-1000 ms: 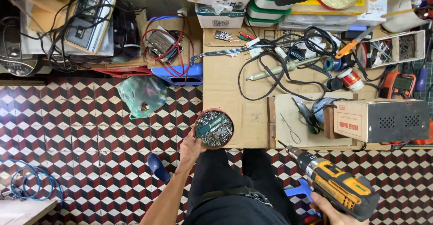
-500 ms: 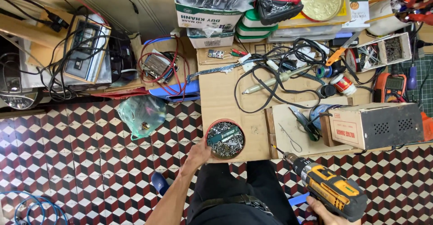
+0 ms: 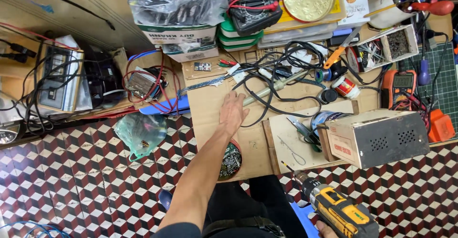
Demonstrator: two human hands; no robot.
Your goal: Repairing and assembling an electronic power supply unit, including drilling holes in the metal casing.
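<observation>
Head view: person seated on a patterned tile floor, working over a low cardboard desk (image 3: 210, 114).
Desk: brown cardboard sheet, crowded with black cables and tools along its far side.
Vented box (image 3: 379, 137): pale casing, right of desk, beside a wooden board.
Cordless drill (image 3: 336, 209): yellow and black, bit aimed toward the desk's near edge.
Right hand (image 3: 324, 229): barely in view at the drill's handle; fingers closed round the grip.
Left hand (image 3: 232, 113): reaching forward, fingers spread flat, holding nothing, near a grey cable.
Screw tin (image 3: 230, 160): round, full, partly under the forearm.
Risk: forearm could tip the tin; the bit could snag cables.
</observation>
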